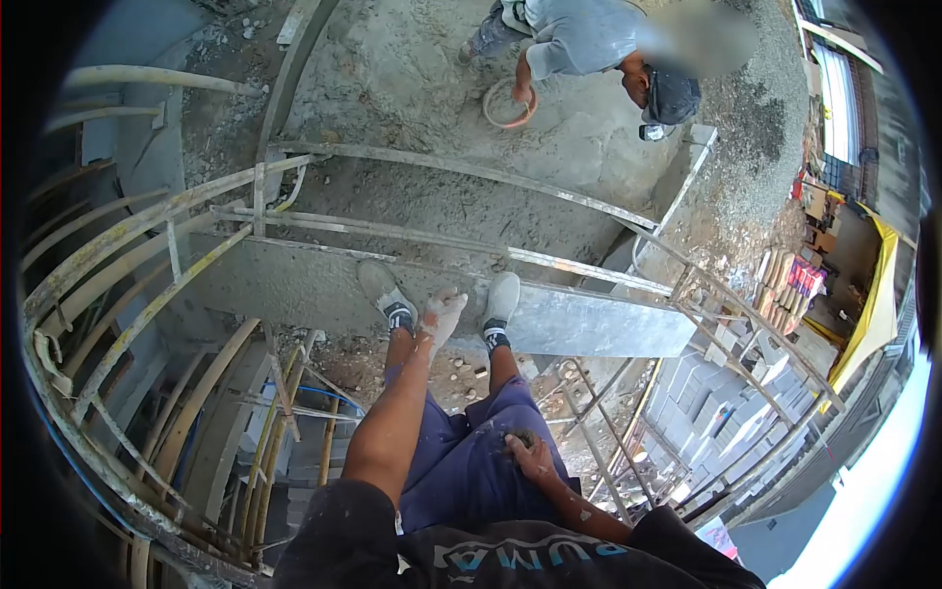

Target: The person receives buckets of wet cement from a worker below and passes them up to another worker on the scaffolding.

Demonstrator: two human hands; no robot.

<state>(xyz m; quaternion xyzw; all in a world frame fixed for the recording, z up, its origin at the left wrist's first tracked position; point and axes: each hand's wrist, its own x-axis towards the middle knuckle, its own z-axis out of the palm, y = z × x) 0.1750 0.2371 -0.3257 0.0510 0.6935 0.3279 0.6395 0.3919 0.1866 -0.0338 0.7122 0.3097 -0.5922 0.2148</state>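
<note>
My left hand [444, 312] reaches forward between my shoes, coated in pale grey cement. Its fingers are loosely bent and partly apart, and I see nothing in them. My right hand [532, 455] rests by my right thigh, fingers curled round a small dark grey lump [528, 436] whose kind I cannot make out. Both shoes [501, 297] stand on a narrow plank [599, 322] smeared with grey on its left part. Just beyond the plank, metal scaffold rails [422, 234] run across.
Past the rails, a co-worker [579, 39] bends over wet grey concrete [392, 69], one hand on a round orange-rimmed container [508, 125]. Scaffold bars [147, 216] curve along my left. Lower right are stacked grey blocks [702, 402], with sacks [785, 285] beyond.
</note>
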